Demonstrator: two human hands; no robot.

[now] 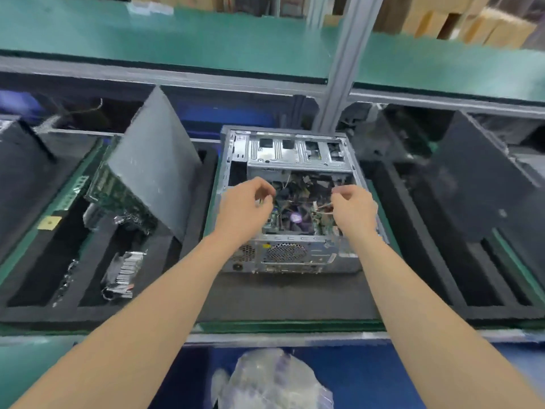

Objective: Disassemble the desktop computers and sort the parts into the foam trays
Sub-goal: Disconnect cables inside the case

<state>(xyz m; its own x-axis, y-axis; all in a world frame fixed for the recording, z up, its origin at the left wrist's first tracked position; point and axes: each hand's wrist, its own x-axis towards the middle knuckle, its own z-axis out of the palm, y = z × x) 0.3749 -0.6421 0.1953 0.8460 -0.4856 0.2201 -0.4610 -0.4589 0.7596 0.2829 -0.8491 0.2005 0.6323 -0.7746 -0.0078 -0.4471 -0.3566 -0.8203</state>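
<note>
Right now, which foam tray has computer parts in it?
The left foam tray: a green circuit board and shiny metal pieces are in it. The right foam tray shows none.

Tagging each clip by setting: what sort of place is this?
Probably an electronics teardown workshop. An opened computer case lies on a workbench, the right hand pinching wires inside it; black foam trays flank it, the left one holding a circuit board; cardboard boxes are stacked behind.

Computer case [295, 252] centre, on mat [289, 296], wires [323, 206] inside. Foam tray [35, 315] left, holding circuit board [118, 196], heatsink [125, 274]. Second foam tray [501, 312] right. Plastic bag [274, 379] near, below.
</note>
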